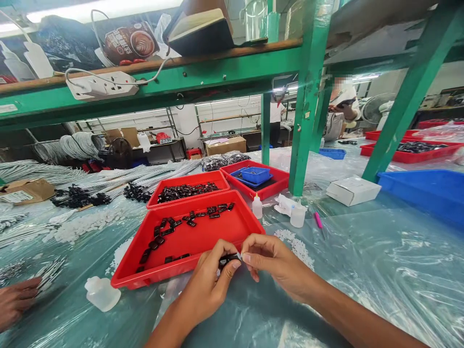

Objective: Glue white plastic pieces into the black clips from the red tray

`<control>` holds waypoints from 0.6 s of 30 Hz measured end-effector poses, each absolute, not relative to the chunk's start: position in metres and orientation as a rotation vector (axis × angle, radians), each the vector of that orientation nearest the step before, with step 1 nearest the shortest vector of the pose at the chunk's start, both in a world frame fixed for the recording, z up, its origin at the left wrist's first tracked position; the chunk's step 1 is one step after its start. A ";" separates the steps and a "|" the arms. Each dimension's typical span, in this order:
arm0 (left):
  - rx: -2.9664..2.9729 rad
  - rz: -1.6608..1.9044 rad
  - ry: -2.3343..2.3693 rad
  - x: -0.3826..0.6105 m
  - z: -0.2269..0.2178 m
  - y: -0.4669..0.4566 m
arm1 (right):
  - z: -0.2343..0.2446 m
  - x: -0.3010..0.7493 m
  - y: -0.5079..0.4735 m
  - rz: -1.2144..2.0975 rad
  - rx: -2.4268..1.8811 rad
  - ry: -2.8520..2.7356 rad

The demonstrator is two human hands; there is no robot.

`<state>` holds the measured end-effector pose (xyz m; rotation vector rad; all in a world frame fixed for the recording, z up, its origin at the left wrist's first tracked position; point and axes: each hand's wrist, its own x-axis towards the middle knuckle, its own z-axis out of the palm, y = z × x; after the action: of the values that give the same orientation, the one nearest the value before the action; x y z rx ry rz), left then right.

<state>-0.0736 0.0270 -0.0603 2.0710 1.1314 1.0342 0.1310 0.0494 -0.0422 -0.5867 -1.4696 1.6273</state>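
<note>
My left hand (210, 285) grips a small glossy black plastic part (227, 260) between thumb and fingers. Closed in a pinch at its right end, my right hand (271, 258) has a tiny whitish piece (239, 257) at the fingertips, partly hidden by them. Both hands are just in front of a red tray (123, 278), where similar black parts (156, 241) lie scattered along the sides and back. A pile of small white pieces (299, 249) lies beyond my right hand.
Behind are a red tray of black parts (188, 192) and one with blue trays (255, 174). Plastic bottles (103, 295), a pink pen (318, 220), a white box (353, 190) and a green post (302, 121) stand around. Another person's hand (16, 302) holds thin strands at left.
</note>
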 end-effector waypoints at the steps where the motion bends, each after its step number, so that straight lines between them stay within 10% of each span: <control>1: 2.074 1.040 1.137 -0.074 -0.061 0.026 | -0.042 0.131 0.049 1.645 -0.581 -1.454; 18: 2.365 1.186 1.097 -0.082 -0.073 0.022 | -0.056 0.119 0.042 1.975 -0.492 -1.161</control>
<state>-0.0824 0.0217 -0.0735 2.3647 1.0973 1.1858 0.1195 0.0415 -0.0557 -0.4919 -1.1611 1.9750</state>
